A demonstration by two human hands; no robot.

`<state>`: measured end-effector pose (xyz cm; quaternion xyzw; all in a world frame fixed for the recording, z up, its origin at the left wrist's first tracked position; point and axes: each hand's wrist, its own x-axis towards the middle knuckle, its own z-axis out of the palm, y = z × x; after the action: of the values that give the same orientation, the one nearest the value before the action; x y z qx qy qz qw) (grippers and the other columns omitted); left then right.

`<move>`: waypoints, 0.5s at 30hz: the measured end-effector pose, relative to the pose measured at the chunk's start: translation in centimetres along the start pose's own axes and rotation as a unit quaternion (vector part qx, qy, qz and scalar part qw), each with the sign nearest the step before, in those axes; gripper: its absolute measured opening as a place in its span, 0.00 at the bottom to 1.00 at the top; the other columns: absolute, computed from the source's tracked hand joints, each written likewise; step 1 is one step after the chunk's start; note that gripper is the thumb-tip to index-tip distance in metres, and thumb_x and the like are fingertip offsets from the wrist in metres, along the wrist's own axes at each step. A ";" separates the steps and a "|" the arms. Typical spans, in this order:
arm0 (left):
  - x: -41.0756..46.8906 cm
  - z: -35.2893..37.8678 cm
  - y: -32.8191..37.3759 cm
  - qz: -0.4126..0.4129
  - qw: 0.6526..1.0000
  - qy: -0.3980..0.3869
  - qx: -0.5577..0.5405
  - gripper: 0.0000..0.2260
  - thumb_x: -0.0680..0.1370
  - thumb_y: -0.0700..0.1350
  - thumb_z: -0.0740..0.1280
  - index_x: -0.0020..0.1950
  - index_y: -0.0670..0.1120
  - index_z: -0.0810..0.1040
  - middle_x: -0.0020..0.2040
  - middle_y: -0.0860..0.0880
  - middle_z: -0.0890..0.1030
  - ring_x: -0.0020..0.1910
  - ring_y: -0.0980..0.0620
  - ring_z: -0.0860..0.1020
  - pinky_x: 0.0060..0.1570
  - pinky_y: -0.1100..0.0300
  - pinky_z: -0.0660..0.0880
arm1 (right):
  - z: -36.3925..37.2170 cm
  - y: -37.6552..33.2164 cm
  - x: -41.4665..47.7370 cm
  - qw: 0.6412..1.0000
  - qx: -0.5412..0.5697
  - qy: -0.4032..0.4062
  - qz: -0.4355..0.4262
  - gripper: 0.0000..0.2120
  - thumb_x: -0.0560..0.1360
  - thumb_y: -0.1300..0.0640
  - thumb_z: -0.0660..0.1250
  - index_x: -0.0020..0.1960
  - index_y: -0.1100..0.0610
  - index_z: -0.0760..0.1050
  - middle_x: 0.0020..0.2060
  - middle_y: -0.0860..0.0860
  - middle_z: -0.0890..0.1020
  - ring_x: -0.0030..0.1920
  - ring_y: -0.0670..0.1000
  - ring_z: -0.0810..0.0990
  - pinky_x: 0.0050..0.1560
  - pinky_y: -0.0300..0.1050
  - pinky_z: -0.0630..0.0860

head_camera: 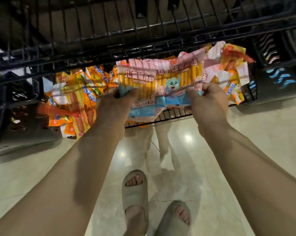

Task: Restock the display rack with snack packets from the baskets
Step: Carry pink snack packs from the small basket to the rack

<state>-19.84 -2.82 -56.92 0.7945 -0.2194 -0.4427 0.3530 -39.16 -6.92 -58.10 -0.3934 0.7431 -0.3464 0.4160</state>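
Both hands hold pink-and-blue sausage snack packets (161,79) over the lower tier of a black wire display rack (109,53). My left hand (115,104) grips the left packet at its lower edge. My right hand (207,101) pinches the right packet's lower edge. The packets overlap one another and lie partly under the rack's upper wire shelf. Orange sausage packets (72,99) are heaped on the rack to the left, and more orange and white packets (229,65) lie to the right.
A black plastic basket (280,62) stands at the right on the glossy pale floor (263,133). Another dark crate (0,106) sits at the left. My feet in grey slides (135,193) stand close to the rack's front edge.
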 end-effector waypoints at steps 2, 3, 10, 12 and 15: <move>-0.7 -0.3 0.0 -0.035 0.997 -0.010 -0.064 0.09 0.75 0.56 0.77 0.49 0.55 0.81 0.52 0.49 0.86 0.52 0.50 0.85 0.55 0.46 0.83 | -0.8 -0.1 -0.7 0.999 0.034 -0.002 0.012 0.06 0.76 0.56 0.73 0.42 0.49 0.77 0.43 0.57 0.83 0.45 0.60 0.86 0.42 0.61 0.84; -1.1 -0.4 0.1 -0.043 0.995 -0.016 -0.086 0.10 0.75 0.55 0.77 0.51 0.54 0.81 0.51 0.49 0.87 0.51 0.49 0.86 0.55 0.45 0.83 | -1.2 -0.1 -0.9 0.998 0.051 -0.005 0.019 0.07 0.77 0.58 0.73 0.43 0.50 0.77 0.43 0.57 0.83 0.46 0.60 0.86 0.42 0.59 0.85; -4.4 -1.6 0.9 -0.045 0.986 -0.050 -0.155 0.12 0.78 0.50 0.74 0.58 0.46 0.79 0.53 0.45 0.86 0.48 0.53 0.85 0.47 0.55 0.82 | -4.5 0.0 -3.9 0.984 0.152 -0.069 0.066 0.06 0.80 0.67 0.68 0.55 0.59 0.78 0.47 0.53 0.85 0.47 0.52 0.88 0.40 0.45 0.84; -5.7 -2.2 1.2 -0.048 0.986 -0.042 -0.151 0.11 0.77 0.48 0.75 0.56 0.47 0.80 0.51 0.45 0.87 0.47 0.51 0.86 0.44 0.57 0.81 | -5.9 0.0 -5.4 0.980 0.162 -0.083 0.085 0.06 0.80 0.68 0.68 0.54 0.59 0.79 0.49 0.55 0.86 0.47 0.54 0.88 0.40 0.44 0.84; -8.5 -3.4 1.9 -0.045 0.987 -0.058 -0.142 0.10 0.78 0.44 0.74 0.57 0.44 0.81 0.47 0.45 0.85 0.44 0.50 0.83 0.39 0.60 0.80 | -8.5 -0.5 -8.3 0.977 0.161 -0.089 0.112 0.08 0.80 0.68 0.68 0.55 0.58 0.80 0.53 0.58 0.85 0.48 0.56 0.88 0.41 0.45 0.84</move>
<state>-21.33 2.83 -49.65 0.7186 -0.1386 -0.5300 0.4284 -43.70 1.71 -51.30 -0.2649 0.6771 -0.3763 0.5743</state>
